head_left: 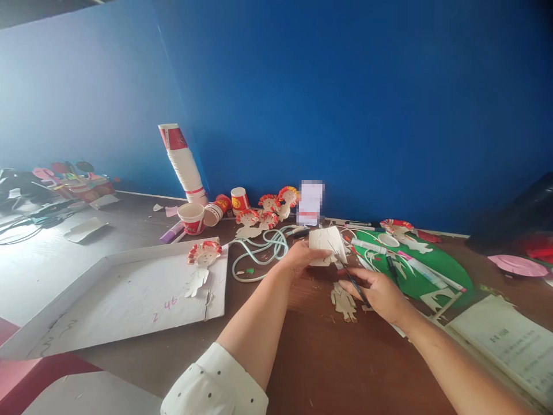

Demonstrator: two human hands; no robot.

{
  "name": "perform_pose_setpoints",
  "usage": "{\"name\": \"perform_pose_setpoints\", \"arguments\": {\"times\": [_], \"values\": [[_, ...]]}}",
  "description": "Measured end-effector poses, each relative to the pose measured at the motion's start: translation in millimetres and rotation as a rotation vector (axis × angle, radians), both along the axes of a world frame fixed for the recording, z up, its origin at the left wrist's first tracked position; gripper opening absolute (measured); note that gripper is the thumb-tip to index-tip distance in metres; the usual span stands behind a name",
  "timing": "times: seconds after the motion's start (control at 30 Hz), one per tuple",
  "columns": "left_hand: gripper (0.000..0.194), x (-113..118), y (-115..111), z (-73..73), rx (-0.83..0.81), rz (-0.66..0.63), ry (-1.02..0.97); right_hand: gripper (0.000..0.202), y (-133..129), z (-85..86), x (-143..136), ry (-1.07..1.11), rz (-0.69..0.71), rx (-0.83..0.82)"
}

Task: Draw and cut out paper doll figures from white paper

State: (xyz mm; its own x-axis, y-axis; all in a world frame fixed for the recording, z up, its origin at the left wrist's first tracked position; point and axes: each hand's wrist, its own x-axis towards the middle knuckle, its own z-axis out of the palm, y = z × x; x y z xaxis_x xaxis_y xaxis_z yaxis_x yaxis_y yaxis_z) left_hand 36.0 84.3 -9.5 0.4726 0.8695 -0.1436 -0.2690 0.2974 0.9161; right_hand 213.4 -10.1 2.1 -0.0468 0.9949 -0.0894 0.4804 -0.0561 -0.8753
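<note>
Near the middle, my left hand (302, 257) is closed on a curved piece of white paper (324, 242) with pencil-like lines drawn on it. My right hand (380, 293) grips dark scissors (355, 282), their thin blades reaching up to the right side of that paper. Just below the blades, a cut-out paper figure (343, 302) lies on the brown table, partly behind my right fingers. Another paper doll (203, 253) with a red-and-white frilled head rests on a white box lid (129, 300) to the left.
Behind stand a leaning stack of paper cups (184, 164) and several loose cups, beside more paper dolls (268, 219). A pale cable (239, 259) coils left of my hands. Markers lie on a green disc (449, 259); an open book (505, 340) lies at right. A blue wall (345, 104) rises behind.
</note>
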Motion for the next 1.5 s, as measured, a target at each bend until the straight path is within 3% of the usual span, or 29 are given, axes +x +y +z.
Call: {"name": "perform_pose_setpoints", "arguments": {"times": [0.2,0.63,0.87,1.1,1.37,1.5], "values": [[0.046,-1,-4,6.6,-0.004,-0.004,0.039,0.053,-3,8.3,-3,0.093,-0.038,-0.090],[0.047,1,-5,8.6,0.006,-0.048,0.010,0.047,-5,6.9,-4,0.227,-0.084,-0.167],[0.045,-3,-3,5.7,0.055,-0.083,0.022,0.047,-6,6.6,-2,0.259,-0.038,-0.176],[0.042,-6,-5,13.8,0.039,-0.087,0.051,0.046,-5,3.4,-1,0.268,-0.033,-0.186],[0.049,-5,2,2.8,0.098,-0.155,0.077,0.042,-4,2.0,0,0.210,-0.039,-0.181],[0.048,-5,1,4.7,0.105,-0.154,0.078,0.038,-5,3.5,-1,0.203,-0.041,-0.171]]}}
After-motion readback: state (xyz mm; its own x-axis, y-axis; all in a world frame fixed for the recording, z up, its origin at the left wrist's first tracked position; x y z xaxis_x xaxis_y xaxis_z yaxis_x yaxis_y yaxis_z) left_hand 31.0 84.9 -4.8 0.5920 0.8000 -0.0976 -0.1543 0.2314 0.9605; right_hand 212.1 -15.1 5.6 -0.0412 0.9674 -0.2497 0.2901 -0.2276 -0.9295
